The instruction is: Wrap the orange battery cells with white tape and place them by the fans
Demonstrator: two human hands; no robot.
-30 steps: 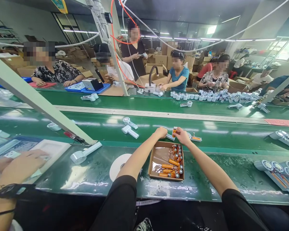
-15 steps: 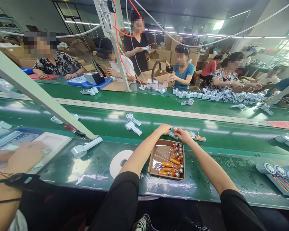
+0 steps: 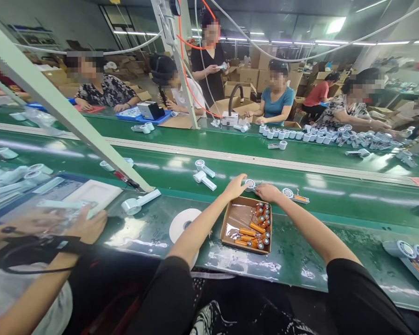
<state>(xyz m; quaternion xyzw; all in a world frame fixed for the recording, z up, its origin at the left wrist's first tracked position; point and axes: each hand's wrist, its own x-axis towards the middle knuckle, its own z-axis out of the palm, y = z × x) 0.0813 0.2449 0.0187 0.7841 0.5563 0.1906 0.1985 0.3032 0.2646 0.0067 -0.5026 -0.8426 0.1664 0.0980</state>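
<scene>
Just beyond the cardboard box, a small white handheld fan (image 3: 250, 184) lies between my two hands. My left hand (image 3: 236, 187) grips its round head from the left, thumb against the rim. From the right, my right hand (image 3: 268, 192) closes round the handle side, and its fingers hide most of the handle. Thin wires show near those fingertips. Below my hands, the shallow cardboard box (image 3: 224, 232) holds several orange cylindrical batteries (image 3: 257, 227) along its right side. To the right of my right hand lies another fan (image 3: 295, 196) with an orange battery in its open handle.
Two fans (image 3: 204, 179) lie on the green belt (image 3: 167, 179) ahead left. A white disc-shaped roll (image 3: 179, 222) and a fan shell (image 3: 134, 205) sit left of my box. A co-worker's hands (image 3: 87, 225) move at far left. More fans (image 3: 405, 251) are stacked at right.
My left hand has come onto the fan's round head. The orange battery seen in my right hand earlier is now out of sight. The view has swung slightly left.
</scene>
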